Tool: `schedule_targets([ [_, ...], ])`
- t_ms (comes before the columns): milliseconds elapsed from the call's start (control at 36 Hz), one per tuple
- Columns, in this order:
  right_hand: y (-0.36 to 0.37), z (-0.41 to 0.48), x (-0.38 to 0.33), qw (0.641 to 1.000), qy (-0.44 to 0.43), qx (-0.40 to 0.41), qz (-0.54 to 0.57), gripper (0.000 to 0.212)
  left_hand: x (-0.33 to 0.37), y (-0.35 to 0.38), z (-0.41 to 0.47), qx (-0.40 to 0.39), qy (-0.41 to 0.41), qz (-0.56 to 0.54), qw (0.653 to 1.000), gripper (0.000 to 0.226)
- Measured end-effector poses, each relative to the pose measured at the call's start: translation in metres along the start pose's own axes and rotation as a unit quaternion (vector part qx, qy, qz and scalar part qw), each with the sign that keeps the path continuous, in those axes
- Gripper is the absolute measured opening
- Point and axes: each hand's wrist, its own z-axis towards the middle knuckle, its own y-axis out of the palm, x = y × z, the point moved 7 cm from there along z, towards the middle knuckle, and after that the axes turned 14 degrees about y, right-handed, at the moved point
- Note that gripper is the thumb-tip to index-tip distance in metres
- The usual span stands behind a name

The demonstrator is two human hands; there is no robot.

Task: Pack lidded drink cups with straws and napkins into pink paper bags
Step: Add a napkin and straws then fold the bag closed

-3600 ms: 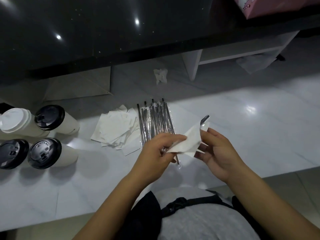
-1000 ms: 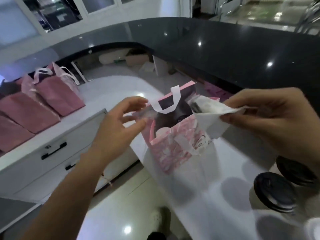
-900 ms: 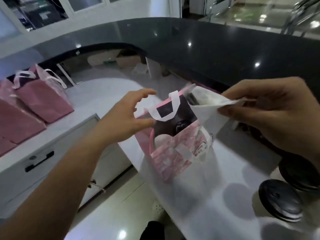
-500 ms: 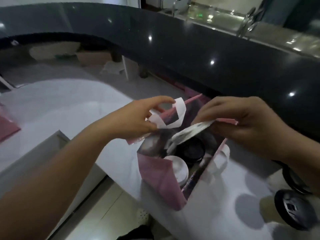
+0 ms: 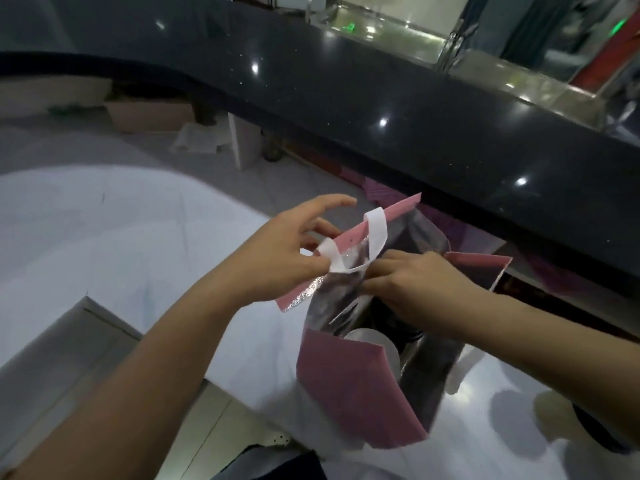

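Right hand [image 5: 412,289] inside pink bag [image 5: 349,393], fingertips hidden.

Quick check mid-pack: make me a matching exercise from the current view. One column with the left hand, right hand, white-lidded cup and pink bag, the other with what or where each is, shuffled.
Things:
1. left hand
2. right hand
3. white-lidded cup
4. pink bag

States or places:
A. standing open on the white counter
B. reaching down into the bag's mouth
C. pinching the white handle at the bag's rim
D. sitting inside the bag, lid showing

Pairs: 1-C, 2-B, 3-D, 4-A
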Motion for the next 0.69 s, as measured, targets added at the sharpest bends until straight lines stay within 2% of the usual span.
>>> schedule_targets([
  [83,0.007,0.004,-0.001,1.0,0.003,-0.014,-0.003,0.038,-0.004,-0.005,0.004,-0.006,0.0,0.01,1.0,0.075],
  [194,-0.016,-0.002,0.007,0.999,0.051,-0.009,0.014,0.033,-0.009,-0.012,0.011,-0.017,0.008,0.014,1.0,0.076],
  [278,-0.045,-0.015,0.023,0.991,0.113,0.021,0.072,0.023,-0.01,-0.015,0.017,-0.028,0.016,0.018,0.999,0.074],
  [389,-0.069,-0.042,0.057,0.955,0.212,0.074,0.194,0.027,-0.007,-0.014,0.029,-0.059,0.023,0.028,0.998,0.07],
  [472,-0.076,-0.068,0.084,0.912,0.276,0.141,0.27,0.031,-0.001,-0.007,0.036,-0.089,0.027,0.045,0.995,0.065],
  [583,-0.055,-0.104,0.111,0.827,0.371,0.192,0.376,0.027,0.007,0.003,0.036,-0.11,0.023,0.053,0.992,0.061],
  [639,-0.028,-0.12,0.121,0.765,0.405,0.196,0.46,0.031,0.008,0.006,0.029,-0.107,0.017,0.047,0.993,0.058],
  [694,0.006,-0.134,0.129,0.688,0.438,0.189,0.547,0.04,0.009,0.007,0.02,-0.099,0.014,0.044,0.994,0.056],
])
